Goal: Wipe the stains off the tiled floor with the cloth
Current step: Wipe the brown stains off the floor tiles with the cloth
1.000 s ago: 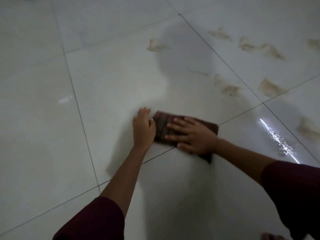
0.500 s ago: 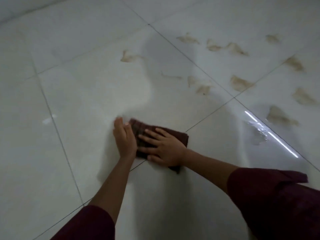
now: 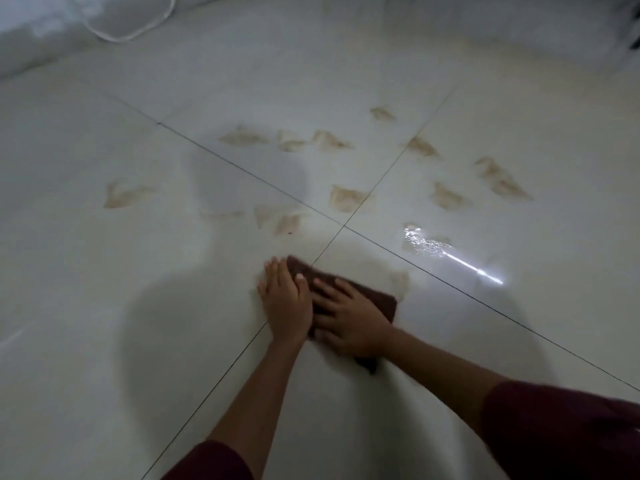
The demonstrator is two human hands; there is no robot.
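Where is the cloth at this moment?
In the head view the brown cloth lies flat on the tiled floor just below centre, under the left hand and right hand, beside a grout line.

— What do we see underfoot?
— We see a glossy pale tiled floor (image 3: 104,306) with dark grout lines crossing.
— And on it?
— We count many tan stains (image 3: 346,199) scattered beyond the crossing, a brown cloth (image 3: 381,301) lying flat on it, and a bright wet glare (image 3: 426,245).

cloth (image 3: 379,299): dark brown, flat on tiled floor (image 3: 104,323) | stains (image 3: 346,199): tan, scattered beyond
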